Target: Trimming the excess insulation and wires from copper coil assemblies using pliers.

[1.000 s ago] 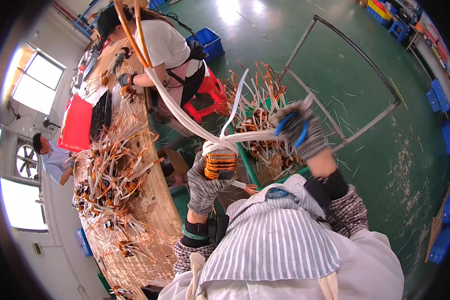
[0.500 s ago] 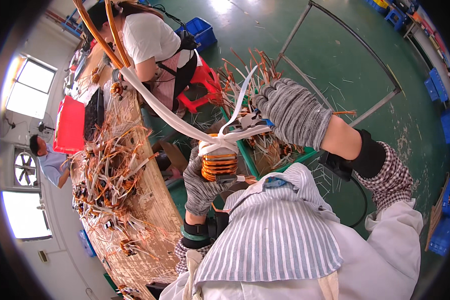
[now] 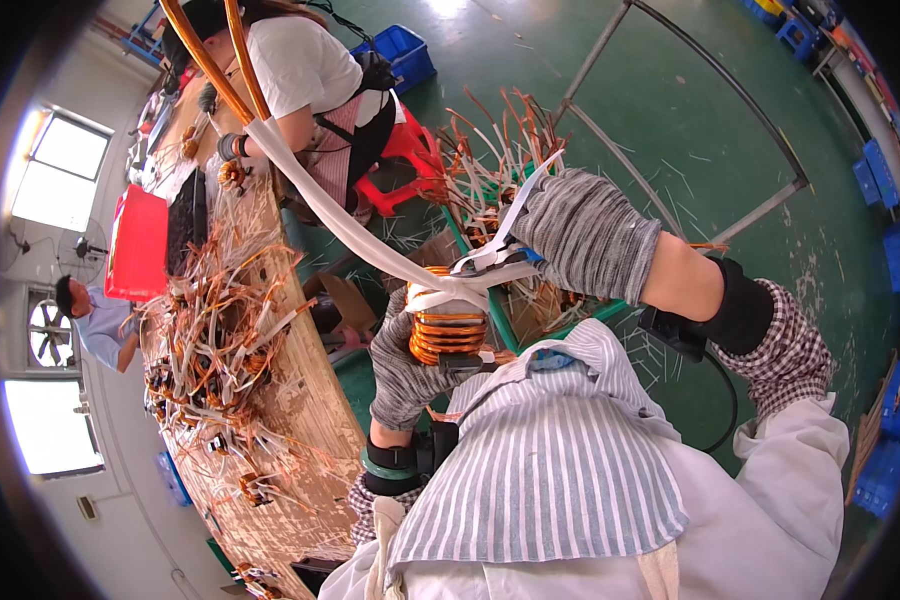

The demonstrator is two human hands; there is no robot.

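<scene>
Coil of copper wire, bound in white at the top, held out in front of the striped apron and clear of the tabletop. The left hand is curled around its left side and underside, presumably, as I judge from my distant post, to steady it with the binding turned upward. The right hand is closed on a blue-handled tool, mostly hidden, beside the binding; I cannot tell whether its fingers also pinch the white strip rising there. A long white sleeve with copper ends runs up and left, likely so placed to leave the right side free. On the worn wooden tabletop I note a heap of wired coils and a red bin; beyond the coil, a green crate bears more. A co-worker bends over the far end beside a red stool. Wire scraps litter the green floor around a metal frame; windows light the left wall
</scene>
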